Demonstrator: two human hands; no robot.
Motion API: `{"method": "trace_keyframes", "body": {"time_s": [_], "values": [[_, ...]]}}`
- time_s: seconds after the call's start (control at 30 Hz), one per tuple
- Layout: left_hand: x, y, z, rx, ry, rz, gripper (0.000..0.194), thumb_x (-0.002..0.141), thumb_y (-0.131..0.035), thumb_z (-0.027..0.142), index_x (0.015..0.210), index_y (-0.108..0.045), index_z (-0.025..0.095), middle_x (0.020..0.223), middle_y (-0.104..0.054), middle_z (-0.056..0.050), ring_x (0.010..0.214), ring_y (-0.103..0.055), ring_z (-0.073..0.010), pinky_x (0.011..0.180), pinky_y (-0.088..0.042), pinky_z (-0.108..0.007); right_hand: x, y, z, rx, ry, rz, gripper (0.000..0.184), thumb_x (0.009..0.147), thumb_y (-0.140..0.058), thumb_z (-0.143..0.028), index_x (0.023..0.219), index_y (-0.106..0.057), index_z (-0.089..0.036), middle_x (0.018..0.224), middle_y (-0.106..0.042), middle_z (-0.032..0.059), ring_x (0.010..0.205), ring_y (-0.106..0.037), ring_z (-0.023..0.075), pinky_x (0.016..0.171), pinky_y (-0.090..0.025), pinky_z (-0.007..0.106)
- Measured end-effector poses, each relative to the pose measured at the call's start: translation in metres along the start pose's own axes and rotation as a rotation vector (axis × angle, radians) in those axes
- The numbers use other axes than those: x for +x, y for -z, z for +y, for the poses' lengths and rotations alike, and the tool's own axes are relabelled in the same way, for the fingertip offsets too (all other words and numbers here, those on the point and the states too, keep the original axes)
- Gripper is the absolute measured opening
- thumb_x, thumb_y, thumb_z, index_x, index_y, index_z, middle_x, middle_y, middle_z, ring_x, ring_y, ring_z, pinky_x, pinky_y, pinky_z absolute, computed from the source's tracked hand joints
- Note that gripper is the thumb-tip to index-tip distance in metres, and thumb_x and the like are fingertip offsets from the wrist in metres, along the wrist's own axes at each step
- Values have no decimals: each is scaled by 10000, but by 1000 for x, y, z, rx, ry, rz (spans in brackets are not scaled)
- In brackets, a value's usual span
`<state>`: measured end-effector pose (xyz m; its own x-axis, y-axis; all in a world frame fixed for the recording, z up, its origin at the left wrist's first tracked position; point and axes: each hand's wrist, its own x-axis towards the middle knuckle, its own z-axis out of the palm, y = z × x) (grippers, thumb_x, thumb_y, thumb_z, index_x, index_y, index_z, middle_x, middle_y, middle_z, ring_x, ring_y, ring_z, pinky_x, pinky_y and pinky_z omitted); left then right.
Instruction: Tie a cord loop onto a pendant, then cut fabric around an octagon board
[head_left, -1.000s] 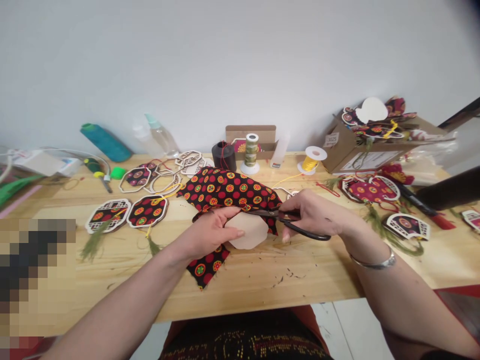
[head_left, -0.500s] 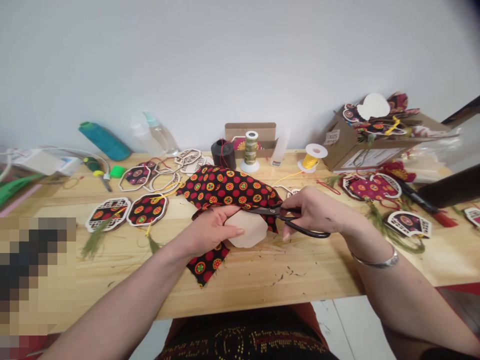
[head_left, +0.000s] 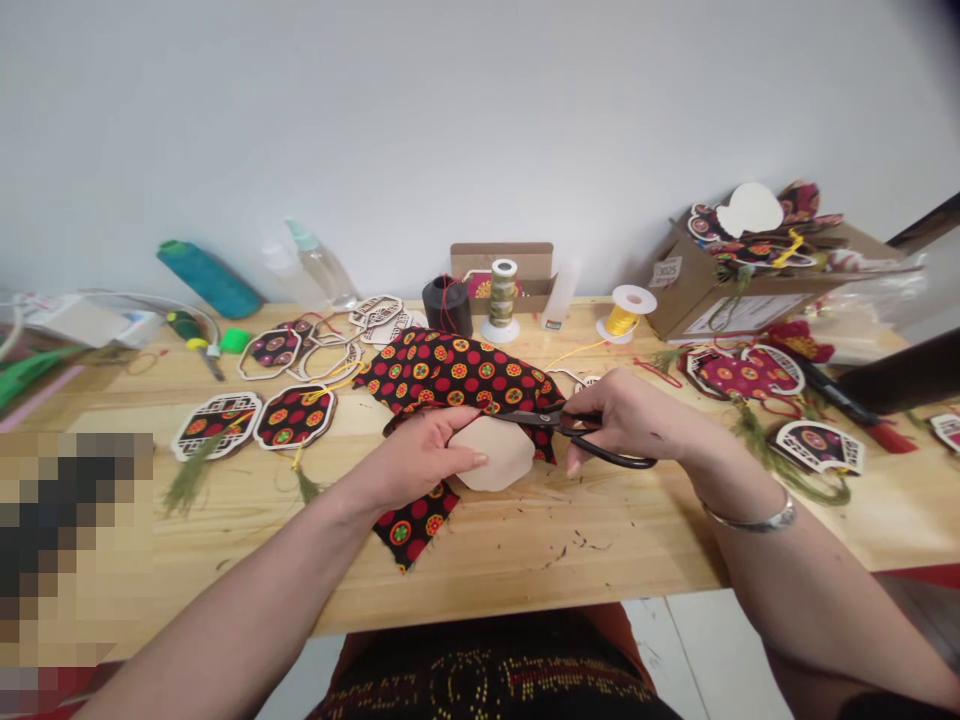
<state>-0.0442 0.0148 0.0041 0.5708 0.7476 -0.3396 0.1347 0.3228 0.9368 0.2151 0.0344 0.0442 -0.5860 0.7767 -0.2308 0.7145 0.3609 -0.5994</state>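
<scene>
While in right fingers (head_left: 583,401), scissors (head_left: 561,419) at patterned fabric (head_left: 459,368).

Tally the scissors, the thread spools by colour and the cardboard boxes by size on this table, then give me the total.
Scissors: 1
Teal spool: 1
Black spool: 1
Green-and-gold spool: 1
Yellow spool: 1
Small cardboard box: 1
Large cardboard box: 1
Total: 7

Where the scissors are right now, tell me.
In the head view, the scissors are right of centre, in the right hand, their blades by the far edge of the pale flat piece.
</scene>
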Motion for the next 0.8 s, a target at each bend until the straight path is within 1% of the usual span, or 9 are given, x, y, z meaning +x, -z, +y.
{"method": "trace_keyframes", "body": {"time_s": [0.1,0.3,0.5,0.63,0.7,0.8], "values": [[0,-1,1,-16,-6,5,288,749,-686,215,1036,-703,220,928,-756,4,827,-678,-152,772,-497,-261,0,-1,1,20,19,4,193,718,-708,-373,711,-756,-186,500,-441,-63,505,-261,75,460,-202,230],[0,-3,2,-82,-26,9,225,733,-695,191,956,-714,206,899,-763,3,799,-683,-141,753,-504,-243,1,-1,0,29,7,-3,190,740,-689,-359,713,-747,-180,504,-450,-59,503,-267,78,457,-209,228],[0,-5,2,-116,-27,-13,259,733,-695,184,989,-721,215,873,-762,1,800,-690,-149,751,-511,-250,1,-2,-1,-18,43,13,332,728,-694,-470,630,-648,-157,534,-461,-49,525,-313,84,483,-235,231],[-1,-6,2,-103,-16,-11,274,732,-696,192,1005,-720,207,873,-759,-3,785,-687,-150,750,-512,-255,0,-3,-1,-52,70,8,416,700,-697,-550,619,-579,-160,547,-455,-51,526,-332,84,490,-244,229],[-1,-6,1,-100,-9,-16,280,733,-692,189,1012,-718,208,881,-758,-1,791,-685,-149,764,-510,-257,0,-4,-2,-67,64,7,431,691,-692,-573,632,-572,-163,543,-444,-54,522,-339,84,490,-237,229],[0,-7,0,-99,9,-14,284,736,-686,184,1018,-715,208,895,-756,-4,800,-682,-150,786,-509,-269,1,-6,-4,-96,61,22,404,711,-677,-553,645,-578,-167,546,-451,-49,523,-345,87,495,-227,233]]}}
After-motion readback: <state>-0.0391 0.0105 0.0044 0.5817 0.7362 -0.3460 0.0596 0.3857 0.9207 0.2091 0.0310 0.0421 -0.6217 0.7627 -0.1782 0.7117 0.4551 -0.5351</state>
